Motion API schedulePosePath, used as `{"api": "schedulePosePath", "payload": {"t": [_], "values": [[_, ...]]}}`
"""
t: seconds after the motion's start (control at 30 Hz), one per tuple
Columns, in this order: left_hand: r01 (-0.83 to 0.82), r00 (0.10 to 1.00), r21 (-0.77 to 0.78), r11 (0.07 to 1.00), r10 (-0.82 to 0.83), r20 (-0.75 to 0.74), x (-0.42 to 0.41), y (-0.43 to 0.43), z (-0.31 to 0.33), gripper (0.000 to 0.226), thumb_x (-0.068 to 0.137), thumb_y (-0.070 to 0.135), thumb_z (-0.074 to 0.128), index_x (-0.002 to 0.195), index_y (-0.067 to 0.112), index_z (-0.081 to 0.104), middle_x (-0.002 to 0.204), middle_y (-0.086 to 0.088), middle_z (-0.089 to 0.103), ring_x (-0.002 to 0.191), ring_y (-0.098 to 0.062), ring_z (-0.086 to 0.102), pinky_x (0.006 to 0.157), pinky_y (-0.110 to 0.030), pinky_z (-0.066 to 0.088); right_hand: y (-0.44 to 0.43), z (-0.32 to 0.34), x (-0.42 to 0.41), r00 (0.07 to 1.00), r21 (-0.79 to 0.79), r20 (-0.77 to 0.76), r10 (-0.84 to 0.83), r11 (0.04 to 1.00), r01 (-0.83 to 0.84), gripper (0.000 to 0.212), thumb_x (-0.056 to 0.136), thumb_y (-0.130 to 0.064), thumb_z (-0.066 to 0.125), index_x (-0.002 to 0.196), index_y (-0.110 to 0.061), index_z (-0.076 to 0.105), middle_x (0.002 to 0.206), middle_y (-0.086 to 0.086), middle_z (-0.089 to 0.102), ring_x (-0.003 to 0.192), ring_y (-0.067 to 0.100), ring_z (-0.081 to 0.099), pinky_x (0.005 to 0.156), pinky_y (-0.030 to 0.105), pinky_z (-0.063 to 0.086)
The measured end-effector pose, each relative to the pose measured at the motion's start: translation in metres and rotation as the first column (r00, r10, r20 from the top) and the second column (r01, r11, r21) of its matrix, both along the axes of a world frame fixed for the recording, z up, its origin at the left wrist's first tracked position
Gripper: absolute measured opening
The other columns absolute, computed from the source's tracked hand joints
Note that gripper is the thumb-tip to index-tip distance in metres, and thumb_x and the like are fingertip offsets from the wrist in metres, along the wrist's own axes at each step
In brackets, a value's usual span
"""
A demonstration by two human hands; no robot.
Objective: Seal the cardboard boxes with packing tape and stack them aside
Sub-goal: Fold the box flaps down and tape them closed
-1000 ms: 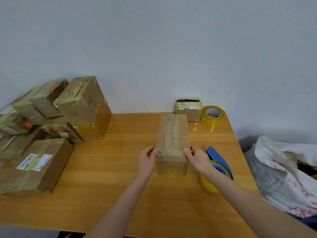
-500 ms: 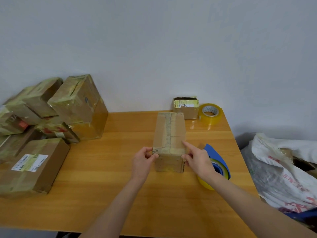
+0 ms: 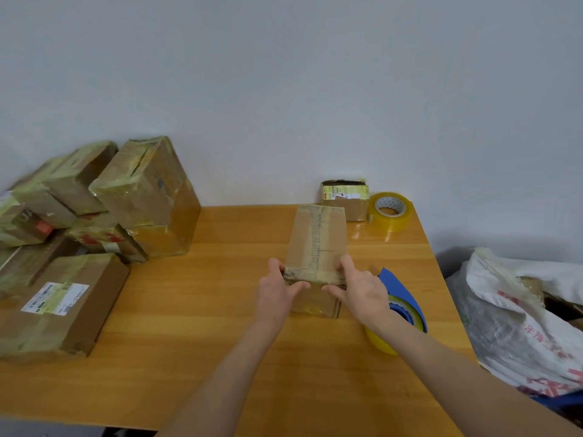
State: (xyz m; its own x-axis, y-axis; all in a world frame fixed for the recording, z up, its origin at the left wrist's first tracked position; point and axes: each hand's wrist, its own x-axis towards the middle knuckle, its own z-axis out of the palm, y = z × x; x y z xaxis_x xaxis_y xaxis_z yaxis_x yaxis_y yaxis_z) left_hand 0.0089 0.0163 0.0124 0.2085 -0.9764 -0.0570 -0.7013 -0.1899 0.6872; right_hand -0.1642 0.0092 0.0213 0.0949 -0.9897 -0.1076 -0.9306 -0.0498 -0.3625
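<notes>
The near end of the long box [image 3: 318,241] is grasped from both sides at the centre of the frame; its left corner is clasped by the left hand [image 3: 277,291], thumb laid across the front face; its right corner is clasped likewise by the right hand [image 3: 362,291]. The box is set lengthwise on the table [image 3: 195,326], its top run over with tape; a blue dispenser [image 3: 400,285] with a yellow roll is seen just right of the right wrist. At the table's upper right, a small box [image 3: 345,201] and a loose tape roll [image 3: 391,211] are set side by side near the wall; taped boxes [image 3: 145,184] are piled at the left of the frame; a white sack [image 3: 520,310] is seen at the right edge.
</notes>
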Motion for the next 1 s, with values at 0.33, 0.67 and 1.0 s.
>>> {"api": "schedulePosePath", "payload": {"t": [0.33, 0.67, 1.0], "values": [[0.087, 0.994, -0.084, 0.993, -0.092, -0.06, 0.019, -0.001, -0.013, 0.015, 0.095, 0.013, 0.057, 0.108, 0.01, 0.05, 0.108, -0.006, 0.07, 0.091, -0.013, 0.064, 0.07, -0.018, 0.048, -0.004, -0.001, -0.011, 0.963, 0.109, 0.257, 0.077, 0.988, -0.108, 0.03, 0.096, -0.035, 0.058, 0.114, -0.022, 0.039, 0.1, 0.003, 0.065, 0.082, 0.023, 0.062, 0.072, 0.037, 0.054], [0.114, 0.993, -0.108, 0.988, -0.112, 0.029, 0.01, -0.008, -0.014, 0.03, 0.097, 0.027, 0.053, 0.125, 0.015, 0.059, 0.109, -0.003, 0.066, 0.101, -0.02, 0.06, 0.085, -0.033, 0.05, -0.002, 0.004, -0.012, 0.953, 0.137, 0.293, 0.081, 0.983, -0.126, 0.031, 0.1, -0.033, 0.05, 0.125, -0.018, 0.039, 0.114, 0.007, 0.065, 0.088, 0.022, 0.062, 0.076, 0.034, 0.052], [0.12, 0.993, -0.062, 0.991, -0.121, -0.001, 0.0, -0.004, -0.023, 0.038, 0.099, 0.019, 0.047, 0.138, 0.018, 0.047, 0.115, 0.0, 0.057, 0.104, -0.015, 0.053, 0.084, -0.022, 0.043, -0.004, -0.01, -0.007, 0.916, 0.224, 0.346, -0.205, 0.966, 0.132, 0.055, 0.094, -0.05, 0.052, 0.138, -0.021, 0.039, 0.128, 0.005, 0.056, 0.11, 0.023, 0.056, 0.092, 0.041, 0.05]]}}
